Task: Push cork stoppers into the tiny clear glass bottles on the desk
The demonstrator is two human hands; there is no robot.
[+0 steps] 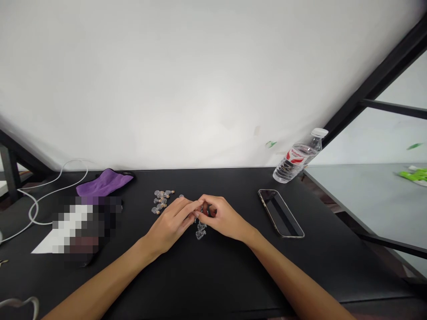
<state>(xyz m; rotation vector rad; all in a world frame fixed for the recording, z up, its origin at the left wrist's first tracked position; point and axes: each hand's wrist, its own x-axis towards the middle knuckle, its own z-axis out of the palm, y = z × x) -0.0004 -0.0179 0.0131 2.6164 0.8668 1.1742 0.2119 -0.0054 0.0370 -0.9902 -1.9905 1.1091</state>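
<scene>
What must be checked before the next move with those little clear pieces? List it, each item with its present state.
1. Left hand and right hand meet fingertip to fingertip above the black table: ok.
2. What the fingertips pinch: cannot tell, it is hidden between them.
3. Loose clear pieces lie right beneath the hands and look easy to knock: not ok.
4. Cluster of clear pieces lies apart, beyond the left hand: ok.
5. Phone lies flat, apart from the right hand: ok.
6. Water bottle has its cap on, at the far edge: ok.
</scene>
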